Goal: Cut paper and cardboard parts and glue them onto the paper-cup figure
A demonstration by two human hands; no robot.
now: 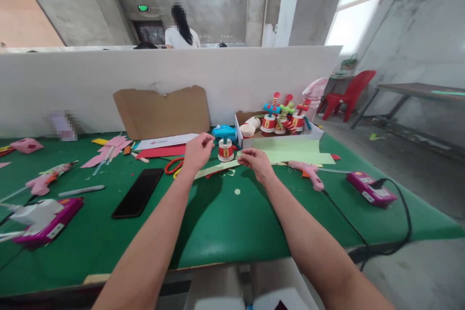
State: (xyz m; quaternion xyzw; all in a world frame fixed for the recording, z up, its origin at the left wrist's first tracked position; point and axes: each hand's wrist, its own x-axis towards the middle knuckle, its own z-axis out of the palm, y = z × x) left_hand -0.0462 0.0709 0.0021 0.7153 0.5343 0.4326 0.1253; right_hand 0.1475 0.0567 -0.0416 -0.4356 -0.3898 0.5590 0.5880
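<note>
A red-and-white paper cup (225, 150) with a blue top (224, 132) stands between my hands. My left hand (199, 150) is left of the cup, its fingers closed together; whatever they hold is too small to make out. My right hand (255, 161) pinches a small pale green paper disc (239, 154) just right of the cup. A similar disc (237, 192) lies on the green table below. A pale green paper strip (218, 168) stretches between my wrists, and red-and-yellow scissors (174, 166) lie beside my left wrist.
A box (284, 141) of cup figures stands at the back right. Pink glue guns (308, 172) lie on both sides, near purple power strips (371, 189). A black phone (138, 193) lies at left. Cardboard (163, 111) leans on the white partition (90, 70); a person (182, 34) is beyond.
</note>
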